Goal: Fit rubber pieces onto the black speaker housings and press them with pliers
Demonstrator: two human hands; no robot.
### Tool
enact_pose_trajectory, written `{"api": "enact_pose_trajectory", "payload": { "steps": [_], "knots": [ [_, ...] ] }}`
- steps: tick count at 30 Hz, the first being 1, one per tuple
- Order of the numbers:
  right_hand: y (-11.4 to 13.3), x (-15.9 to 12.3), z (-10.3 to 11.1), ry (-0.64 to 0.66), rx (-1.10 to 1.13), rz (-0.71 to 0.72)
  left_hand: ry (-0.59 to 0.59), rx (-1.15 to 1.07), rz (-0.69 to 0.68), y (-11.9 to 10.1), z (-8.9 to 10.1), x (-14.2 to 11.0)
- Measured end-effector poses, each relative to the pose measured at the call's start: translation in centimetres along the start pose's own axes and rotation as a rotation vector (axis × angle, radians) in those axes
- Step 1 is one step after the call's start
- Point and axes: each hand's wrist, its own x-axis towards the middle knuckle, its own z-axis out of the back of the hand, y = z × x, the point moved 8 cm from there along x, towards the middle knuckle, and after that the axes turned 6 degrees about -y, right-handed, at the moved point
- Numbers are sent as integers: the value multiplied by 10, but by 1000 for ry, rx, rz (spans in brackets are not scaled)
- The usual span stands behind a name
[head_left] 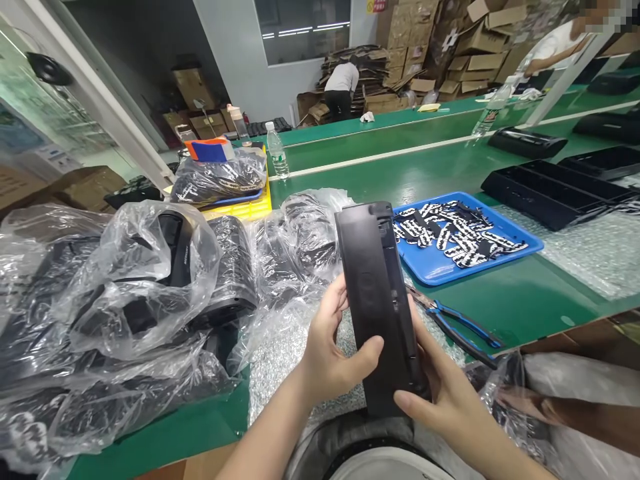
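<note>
Room for moving was tightest to the left of the grip, where clear plastic bags [140,287] of black parts crowded the table [550,300] out to its near edge. Right of the grip, a strip of bare green surface ran between the blue tray [433,277] and the slanting near edge, with pliers [455,327] lying across it close to the right grip [440,387]. More bare table lay beyond the tray, which held black-and-white pieces [465,237]. Farther right, black housings [545,190] rested partly on bubble wrap. Low on the right, near the right forearm, another person's hand [525,403] was at clear plastic. The black casing [370,287] stood nearly upright between both grips, its top leaning slightly left, in front of a bubble-wrap sheet [280,380]. The left grip [335,353] was parted to the casing's width, its thumb across the broad face and fingers around the left edge. The right grip clasped the lower right side, thumb near the bottom and fingers along the recessed side.
</note>
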Motion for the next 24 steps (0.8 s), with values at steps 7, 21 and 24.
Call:
{"api": "enact_pose_trajectory", "payload": {
  "steps": [7,21,24],
  "knots": [
    [-6,1,7,-28,27,-13,29,-45,102,10,-4,2],
    [92,224,84,-340,330,-153,-3,456,18,8,37,-79],
    [80,259,57,-311,195,-127,-39,546,-101,-3,34,-78]
  ]
}}
